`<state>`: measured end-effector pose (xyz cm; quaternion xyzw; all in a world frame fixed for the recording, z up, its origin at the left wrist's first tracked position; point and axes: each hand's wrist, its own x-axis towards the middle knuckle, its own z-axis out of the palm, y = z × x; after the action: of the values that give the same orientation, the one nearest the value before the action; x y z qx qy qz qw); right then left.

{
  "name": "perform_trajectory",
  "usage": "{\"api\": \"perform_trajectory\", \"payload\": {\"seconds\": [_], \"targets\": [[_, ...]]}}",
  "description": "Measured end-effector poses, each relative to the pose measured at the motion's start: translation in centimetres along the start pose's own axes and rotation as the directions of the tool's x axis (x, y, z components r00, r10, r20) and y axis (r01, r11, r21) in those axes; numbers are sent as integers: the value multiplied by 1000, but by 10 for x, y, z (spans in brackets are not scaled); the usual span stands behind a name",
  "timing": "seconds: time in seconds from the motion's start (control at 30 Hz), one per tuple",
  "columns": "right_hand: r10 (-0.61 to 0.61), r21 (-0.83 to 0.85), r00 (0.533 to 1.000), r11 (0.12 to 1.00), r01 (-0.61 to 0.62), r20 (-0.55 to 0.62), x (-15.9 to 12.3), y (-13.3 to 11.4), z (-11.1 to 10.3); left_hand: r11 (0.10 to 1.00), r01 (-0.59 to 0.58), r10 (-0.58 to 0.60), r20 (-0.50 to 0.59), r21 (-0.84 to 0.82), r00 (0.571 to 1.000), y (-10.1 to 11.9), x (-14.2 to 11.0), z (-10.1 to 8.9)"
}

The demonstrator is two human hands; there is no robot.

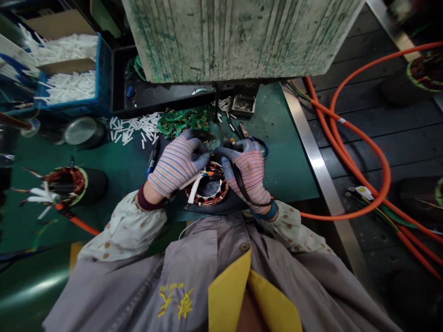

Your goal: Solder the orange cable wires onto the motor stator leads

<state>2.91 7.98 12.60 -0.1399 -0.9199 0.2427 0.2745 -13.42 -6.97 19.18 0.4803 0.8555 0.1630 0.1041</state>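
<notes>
I've got the wound motor stator [211,192] right under both striped-gloved hands, the left hand [178,161] and right hand [247,173] curled narrow over its orange-tipped leads [207,174], though I can't tell exactly what they grip

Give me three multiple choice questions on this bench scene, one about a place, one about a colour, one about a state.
1. Where does the loose pile of white tubes lie?
A. On the floor
B. On the green bench mat
C. On the person's lap

2. What colour is the thick cable looped on the floor at right?
A. Orange
B. Blue
C. White

3. How are the left hand and right hand?
A. Both bare
B. Only one gloved
C. Both in striped knit gloves

Answers:
1. B, the pile sits on the mat beyond the hands.
2. A, the loop shows orange.
3. C, striped gloves cover both hands.
</notes>
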Motion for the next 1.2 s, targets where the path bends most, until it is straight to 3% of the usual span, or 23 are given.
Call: {"api": "perform_trajectory", "payload": {"seconds": [0.2,0.33,0.43,0.67,0.8,0.93,1.2], "targets": [[15,-15,987,1000,-17,-161,-31,9,7,999,29,-30,-42,-29,999,-1,-1,2],[-179,-22,952,984,179,-249,-54,16,2,1000,1,-2,22,23,1000,-6,1,-4],[-239,14,937,968,251,-254,-55,16,-1,998,-39,36,66,55,997,-9,3,-9],[-190,27,971,980,196,-144,-56,18,0,985,-114,97,129,132,987,-3,8,-13],[-207,90,947,968,235,-246,-55,18,2,980,-91,68,137,174,988,1,10,-14],[-234,141,932,949,281,-277,-51,17,2,982,-76,55,122,170,991,0,9,-13],[-137,128,919,972,197,-371,-49,12,3,995,-18,8,108,95,994,0,4,-14]]}}
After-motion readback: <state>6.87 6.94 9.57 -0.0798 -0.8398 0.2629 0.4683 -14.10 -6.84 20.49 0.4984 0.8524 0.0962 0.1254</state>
